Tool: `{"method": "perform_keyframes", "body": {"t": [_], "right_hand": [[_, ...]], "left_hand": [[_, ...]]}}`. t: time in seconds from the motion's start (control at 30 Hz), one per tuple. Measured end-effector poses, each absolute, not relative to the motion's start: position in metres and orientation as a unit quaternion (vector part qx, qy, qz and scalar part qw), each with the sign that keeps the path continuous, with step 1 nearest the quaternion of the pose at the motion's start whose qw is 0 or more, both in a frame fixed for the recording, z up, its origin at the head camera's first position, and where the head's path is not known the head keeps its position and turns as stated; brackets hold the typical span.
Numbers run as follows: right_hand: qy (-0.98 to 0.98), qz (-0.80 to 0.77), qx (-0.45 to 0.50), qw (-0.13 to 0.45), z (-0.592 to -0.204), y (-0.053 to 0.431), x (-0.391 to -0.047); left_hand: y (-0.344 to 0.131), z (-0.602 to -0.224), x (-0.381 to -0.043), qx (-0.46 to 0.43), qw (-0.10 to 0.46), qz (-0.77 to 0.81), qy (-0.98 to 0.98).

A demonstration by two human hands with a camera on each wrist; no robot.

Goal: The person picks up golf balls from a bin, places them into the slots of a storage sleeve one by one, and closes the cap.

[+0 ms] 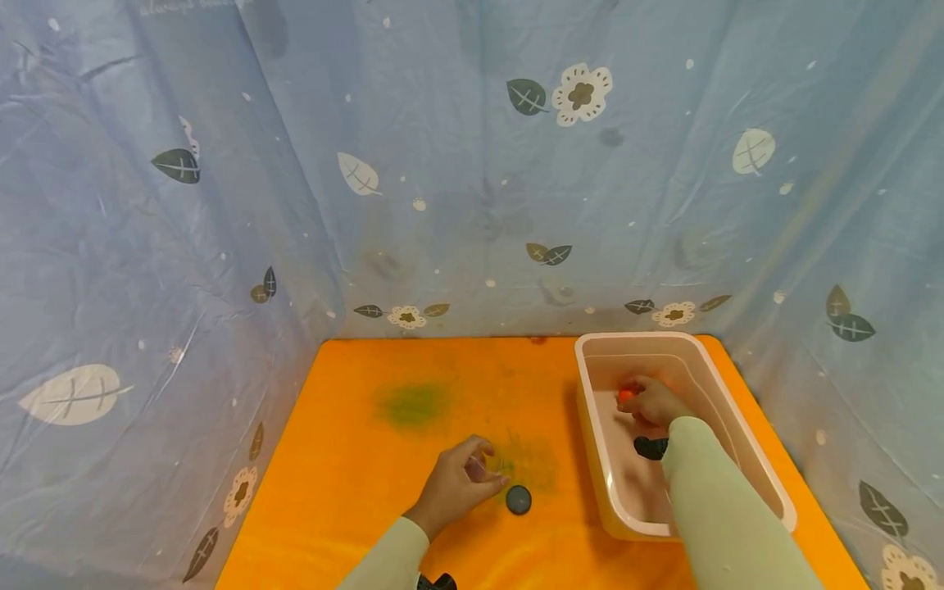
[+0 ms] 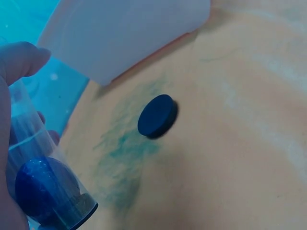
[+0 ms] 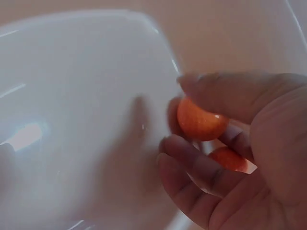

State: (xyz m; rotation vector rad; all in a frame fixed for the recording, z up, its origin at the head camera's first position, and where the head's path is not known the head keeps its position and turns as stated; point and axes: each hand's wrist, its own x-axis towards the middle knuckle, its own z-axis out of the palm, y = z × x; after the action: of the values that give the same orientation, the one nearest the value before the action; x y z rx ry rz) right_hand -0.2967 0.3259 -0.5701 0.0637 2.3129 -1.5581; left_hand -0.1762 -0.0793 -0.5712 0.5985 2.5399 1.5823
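the right hand over there pinches an orange ball just ahead of its palm, down inside a pale bin. the left hand grips a clear tube, a round thing inside; just right of that hand, a dark disc lies on the orange table.

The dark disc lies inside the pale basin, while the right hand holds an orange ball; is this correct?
No: the dark disc lies on the table, outside the pale basin, as the head view shows; the right hand holds an orange ball.
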Motion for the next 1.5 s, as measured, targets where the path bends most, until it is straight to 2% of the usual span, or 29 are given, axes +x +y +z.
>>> {"method": "perform_keyframes", "body": {"t": [0.17, 0.67, 0.87, 0.93, 1.17, 1.5], "right_hand": [[0.828, -0.525, 0.033, 0.193, -0.568, 0.323, -0.291], [0.841, -0.518, -0.026, 0.152, -0.581, 0.321, -0.292], [0.837, -0.526, -0.022, 0.149, -0.585, 0.322, -0.293], [0.830, -0.538, -0.014, 0.150, -0.582, 0.321, -0.294], [0.873, -0.477, -0.038, 0.095, -0.569, 0.323, -0.304], [0.865, -0.491, -0.012, 0.103, -0.532, 0.316, -0.306]], "left_hand": [[-0.080, -0.570, -0.174, 0.194, 0.053, 0.524, 0.827], [-0.083, -0.571, -0.170, 0.200, 0.049, 0.522, 0.828], [-0.086, -0.572, -0.169, 0.193, 0.052, 0.516, 0.833], [-0.087, -0.572, -0.170, 0.191, 0.048, 0.510, 0.837], [-0.089, -0.570, -0.171, 0.188, 0.051, 0.506, 0.840], [-0.087, -0.568, -0.174, 0.193, 0.041, 0.504, 0.841]]}}
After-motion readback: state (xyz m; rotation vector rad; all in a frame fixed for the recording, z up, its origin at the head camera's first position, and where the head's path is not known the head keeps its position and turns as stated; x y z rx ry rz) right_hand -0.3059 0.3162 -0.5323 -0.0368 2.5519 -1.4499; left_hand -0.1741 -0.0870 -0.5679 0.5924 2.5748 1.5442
